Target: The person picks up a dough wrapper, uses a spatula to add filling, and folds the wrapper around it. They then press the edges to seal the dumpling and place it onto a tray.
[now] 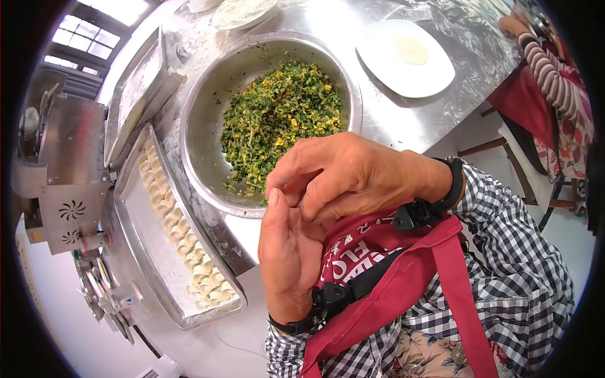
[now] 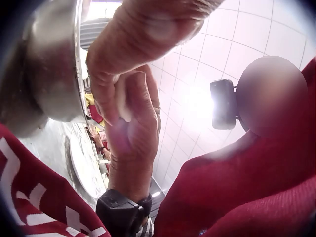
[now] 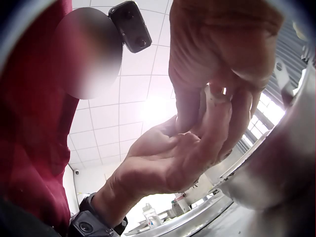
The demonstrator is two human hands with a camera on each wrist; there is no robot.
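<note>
In the head view my two hands meet over the near rim of a steel bowl (image 1: 189,135) holding chopped green and yellow filling (image 1: 280,120). My left hand (image 1: 287,246) is held upright, its thumb meeting the fingers of my right hand (image 1: 359,173), which comes in from the right. Between them they pinch a small pale dumpling (image 2: 123,101), seen in part in the left wrist view. From above, the fingers hide most of it. Rows of folded dumplings (image 1: 183,233) lie along one side of a metal tray (image 1: 142,252) to the left.
A white plate (image 1: 384,60) with a round dough wrapper (image 1: 411,49) stands beyond the bowl to the right. Another tray (image 1: 135,88) and a steel machine (image 1: 72,183) are at the left. Flour dusts the metal table (image 1: 328,22). Another person's arm (image 1: 545,72) shows at far right.
</note>
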